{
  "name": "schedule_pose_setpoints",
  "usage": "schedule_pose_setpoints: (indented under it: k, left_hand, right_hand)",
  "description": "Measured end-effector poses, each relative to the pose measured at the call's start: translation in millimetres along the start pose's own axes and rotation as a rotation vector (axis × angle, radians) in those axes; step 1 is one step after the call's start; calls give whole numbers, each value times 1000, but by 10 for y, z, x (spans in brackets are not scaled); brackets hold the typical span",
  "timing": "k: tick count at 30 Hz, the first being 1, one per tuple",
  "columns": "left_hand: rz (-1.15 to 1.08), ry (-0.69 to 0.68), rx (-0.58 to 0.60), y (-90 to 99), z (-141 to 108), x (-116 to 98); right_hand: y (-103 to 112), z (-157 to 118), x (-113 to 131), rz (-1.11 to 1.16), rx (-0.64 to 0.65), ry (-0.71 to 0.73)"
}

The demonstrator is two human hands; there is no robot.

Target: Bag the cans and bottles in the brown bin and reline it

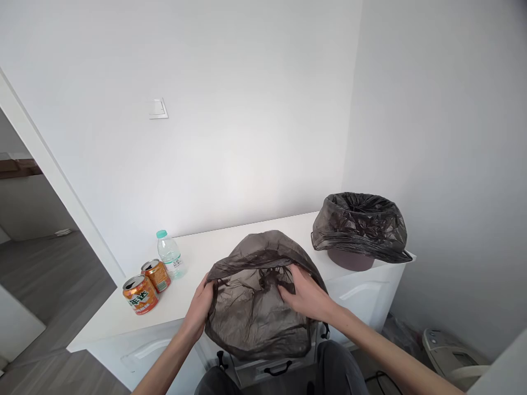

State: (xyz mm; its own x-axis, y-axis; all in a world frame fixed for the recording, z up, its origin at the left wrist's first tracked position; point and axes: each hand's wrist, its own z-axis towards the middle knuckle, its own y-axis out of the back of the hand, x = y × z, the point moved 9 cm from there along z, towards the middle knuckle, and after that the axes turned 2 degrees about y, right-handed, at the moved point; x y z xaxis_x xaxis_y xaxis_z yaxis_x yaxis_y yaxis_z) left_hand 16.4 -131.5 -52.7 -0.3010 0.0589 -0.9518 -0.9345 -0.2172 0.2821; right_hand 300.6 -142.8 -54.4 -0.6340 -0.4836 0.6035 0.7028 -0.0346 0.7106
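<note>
A dark translucent plastic bag (255,318) hangs open in front of the cabinet edge, its mouth spread wide. My left hand (201,304) is closed on the bag's left rim, its fingertips hidden by the plastic. On the right side, my right hand (302,293) pinches the bag's edge between thumb and fingers, near a gathered, crumpled part. To the left stand two orange cans (140,295) (156,275) with opened tops and a clear bottle (169,255) with a green cap. At the right is a bin (352,260) lined with another dark bag (358,225).
The white cabinet top (206,241) runs along the wall. A black drawer handle (278,368) shows below the bag, near my knees. A light switch (158,108) is on the wall. On the floor at the lower right stands a pale device (450,354).
</note>
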Motion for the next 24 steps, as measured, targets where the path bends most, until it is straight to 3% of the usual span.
schedule_pose_setpoints:
  k: [4,8,10,13,15,16,18,21,22,24]
  left_hand:
    - [24,83,26,157,-78,307]
    - [70,90,70,436,-138,502]
    - [43,135,74,575,-141,616]
    - [-98,216,105,672,-99,768]
    - [-243,315,62,731,-51,877]
    - [-316,378,13,768,-33,935]
    - [-436,481,-75,817,-14,1020]
    - [-522,540,-101,806,-5,1052]
    - [-526,542,-103,802,-6,1053]
    - [-506,504,-134,827,-1,1032]
  right_hand:
    - [-280,-243,47,74,91,29]
    - [-387,-584,74,81,227,-44]
    - [-342,-736,259,129,299,-6]
    - [-166,-878,820,333,381,260]
    - [28,-828,1079,528,338,377]
    - [126,-723,1095,609,269,373]
    - [270,-383,874,690,58,250]
    - [229,219,223,587,-194,-1]
    - [133,409,24,536,-211,-51]
    - [-204,734,-279,410,-101,-112]
